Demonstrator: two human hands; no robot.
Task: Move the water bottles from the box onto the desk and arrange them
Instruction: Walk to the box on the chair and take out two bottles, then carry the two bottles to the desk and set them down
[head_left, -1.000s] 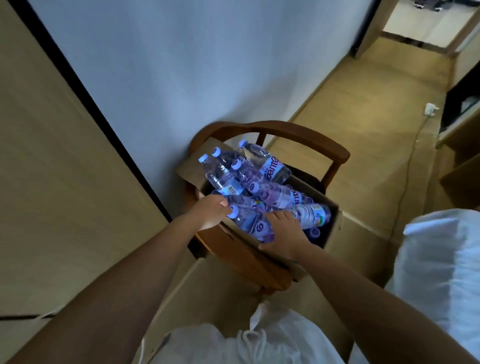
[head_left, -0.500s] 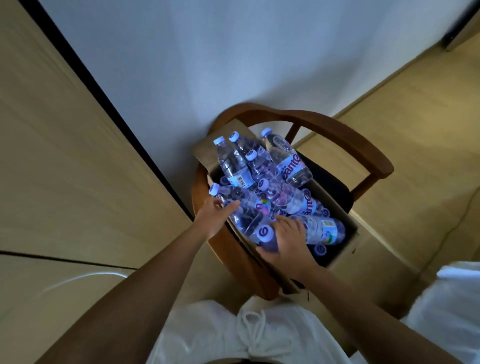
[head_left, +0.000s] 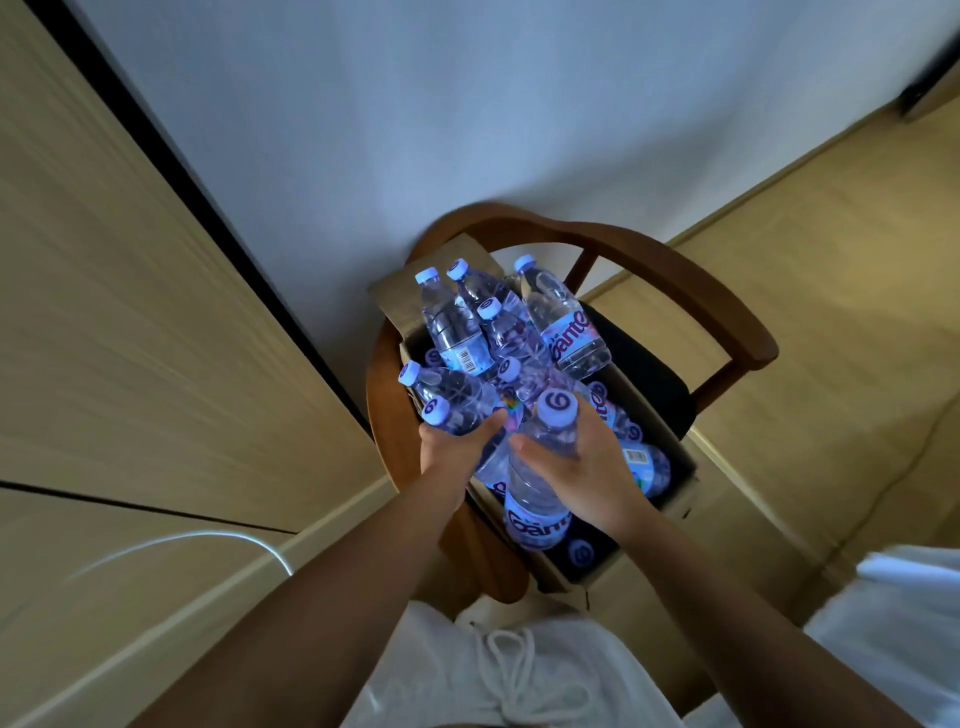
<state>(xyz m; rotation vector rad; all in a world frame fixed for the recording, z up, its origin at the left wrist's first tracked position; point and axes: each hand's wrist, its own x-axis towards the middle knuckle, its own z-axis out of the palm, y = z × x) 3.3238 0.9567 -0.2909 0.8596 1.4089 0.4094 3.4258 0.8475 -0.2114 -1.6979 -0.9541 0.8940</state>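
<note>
Head view, box: open brown cardboard box (head_left: 680, 506) sits on the dark seat of a curved wooden chair (head_left: 670, 270) against a pale wall.
Head view, bottles: clear plastic water bottles with pale blue caps (head_left: 563, 322) are heaped in the box, several leaning with caps toward the wall.
Head view, left hand: left hand (head_left: 454, 452) grips the neck end of one clear capped bottle (head_left: 447, 413) over the box's near-left edge.
Head view, right hand: right hand (head_left: 582, 467) is wrapped round the upper body of a second labelled bottle (head_left: 535, 499), cap up, raised above the heap.
Head view, surroundings: tan wood floor (head_left: 831, 338); white cable (head_left: 208, 540) on the left.
</note>
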